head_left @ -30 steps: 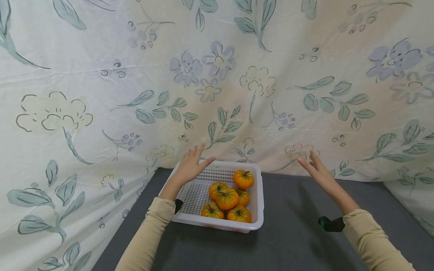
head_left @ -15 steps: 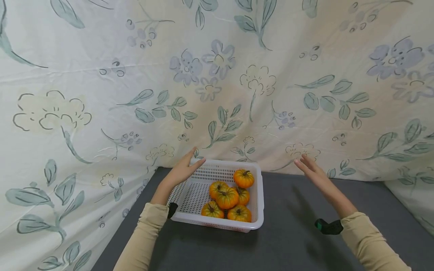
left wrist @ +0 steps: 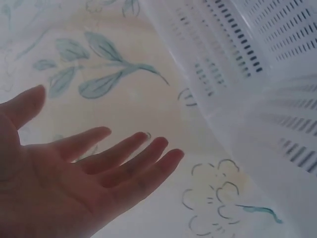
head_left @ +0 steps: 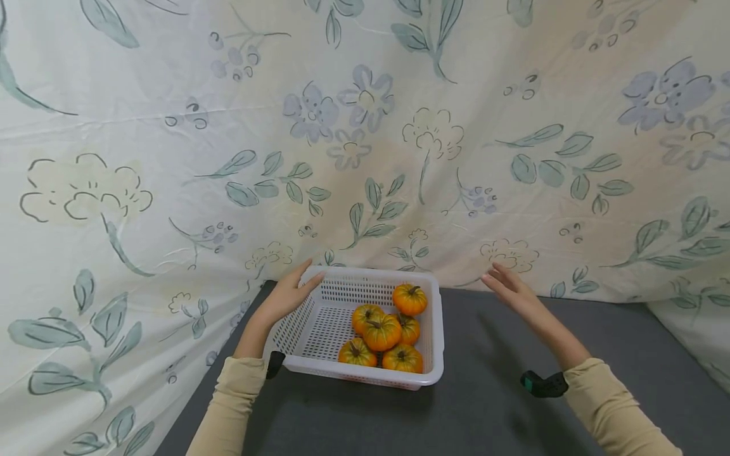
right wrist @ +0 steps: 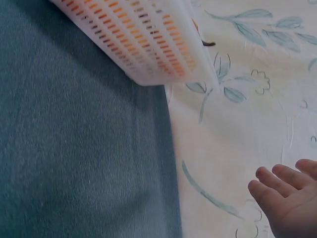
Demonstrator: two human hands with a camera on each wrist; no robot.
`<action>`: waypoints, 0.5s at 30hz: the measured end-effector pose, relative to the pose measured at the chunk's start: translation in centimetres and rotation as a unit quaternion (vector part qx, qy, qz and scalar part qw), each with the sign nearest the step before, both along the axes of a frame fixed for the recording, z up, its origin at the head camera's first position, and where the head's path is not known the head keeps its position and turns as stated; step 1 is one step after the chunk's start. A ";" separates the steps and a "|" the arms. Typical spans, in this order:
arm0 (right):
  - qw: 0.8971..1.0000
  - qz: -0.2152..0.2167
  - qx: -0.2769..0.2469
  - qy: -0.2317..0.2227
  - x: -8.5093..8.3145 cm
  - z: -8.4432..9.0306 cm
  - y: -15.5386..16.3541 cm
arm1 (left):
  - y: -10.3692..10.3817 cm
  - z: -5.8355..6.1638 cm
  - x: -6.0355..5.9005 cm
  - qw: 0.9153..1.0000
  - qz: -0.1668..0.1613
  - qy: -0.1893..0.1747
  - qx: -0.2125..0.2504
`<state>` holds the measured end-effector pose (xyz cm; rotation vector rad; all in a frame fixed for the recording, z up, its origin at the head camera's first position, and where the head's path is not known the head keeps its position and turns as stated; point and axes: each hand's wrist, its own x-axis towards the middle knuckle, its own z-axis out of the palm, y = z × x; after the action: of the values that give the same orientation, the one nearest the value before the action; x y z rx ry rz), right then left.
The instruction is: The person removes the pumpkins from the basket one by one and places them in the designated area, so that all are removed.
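A white slotted plastic basket (head_left: 365,378) stands on the dark table, holding several small orange pumpkins (head_left: 382,333) gathered toward its right side. My left hand (head_left: 283,297) is at the basket's left end, overlapping its far left corner in the head view. In the left wrist view the fingers are relaxed and hold nothing, with the basket wall (left wrist: 198,84) beyond them. On the other side, my right hand (head_left: 516,296) hovers over the table to the right of the basket, fingers extended and apart from it. The right wrist view shows the basket's outer side (right wrist: 143,44).
The dark grey table (head_left: 456,418) runs back to a floral cloth (head_left: 353,126) that hangs behind and at both sides. A dark band sits on the left wrist (head_left: 275,365) and another on the right wrist (head_left: 544,384).
My left hand has moved left and down from over the basket to its left end. My right hand has shifted slightly left, toward the basket. Basket and pumpkins stay put.
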<state>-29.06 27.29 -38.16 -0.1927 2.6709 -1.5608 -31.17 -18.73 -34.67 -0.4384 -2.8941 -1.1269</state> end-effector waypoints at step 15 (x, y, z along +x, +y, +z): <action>1.000 0.022 0.005 0.000 0.1 0.0 -2.6 | -2.9 -1.5 0.7 0.999 0.049 -0.012 0.016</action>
<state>-28.97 24.64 -38.15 -0.2493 2.6543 -1.5349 -30.42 -21.67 -36.15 -0.2812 -2.8778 -1.1708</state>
